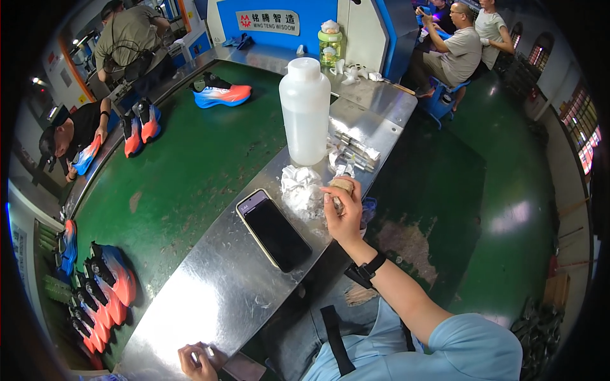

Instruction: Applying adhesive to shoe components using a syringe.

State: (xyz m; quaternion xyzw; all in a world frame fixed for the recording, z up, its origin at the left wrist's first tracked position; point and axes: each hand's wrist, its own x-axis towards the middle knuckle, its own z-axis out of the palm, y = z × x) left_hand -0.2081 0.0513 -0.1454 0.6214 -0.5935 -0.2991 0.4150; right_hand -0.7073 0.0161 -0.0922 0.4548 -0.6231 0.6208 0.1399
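My right hand (344,216) is raised over the metal ledge, its fingers bent around a small tan lump (342,184); its exact kind does not show. Just left of it lies a heap of crumpled white tissue (301,190). A phone (274,232) with a dark screen and a pale case rests on the ledge, nearer to me. At the ledge's near end my left hand (198,362) has its fingers curled in; whether anything is inside them is hidden. Behind the tissue stands a large translucent white bottle (305,117), upright and capped.
Orange-and-blue running shoes (222,92) stand on the green belt (197,165), several in a row (105,292) at the left. Tools (357,149) lie along the metal ledge (210,292). A green jar (330,47) stands behind. One person (82,136) handles a shoe; others sit farther back.
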